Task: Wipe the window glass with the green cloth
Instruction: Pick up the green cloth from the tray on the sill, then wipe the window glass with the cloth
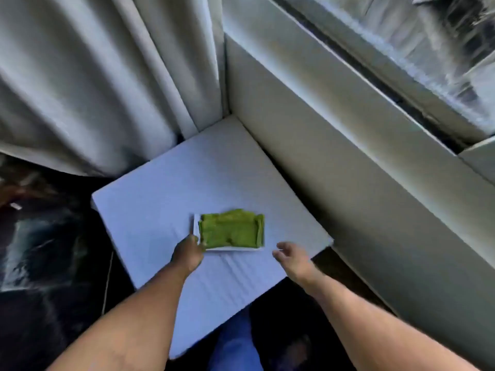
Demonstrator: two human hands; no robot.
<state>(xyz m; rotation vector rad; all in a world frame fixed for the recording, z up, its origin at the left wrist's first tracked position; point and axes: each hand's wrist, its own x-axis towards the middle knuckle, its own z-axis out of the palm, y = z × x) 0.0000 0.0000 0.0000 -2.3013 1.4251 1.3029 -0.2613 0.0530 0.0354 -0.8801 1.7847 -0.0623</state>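
Note:
A folded green cloth [232, 229] lies in a small white tray [196, 223] on a white table [150, 210]. My left hand [187, 254] touches the tray's near left corner, with its fingertips at the cloth's edge; whether it grips anything I cannot tell. My right hand [290, 257] hovers just right of the tray with fingers apart and nothing in it. The window glass [442, 36] is at the upper right, above a pale sill and frame.
Grey-white curtains [93, 84] hang at the left and back. A pale wall panel [348, 183] below the window borders the table's right side. A dark glossy floor [48, 263] surrounds the table. A blue trouser leg [235, 341] shows below.

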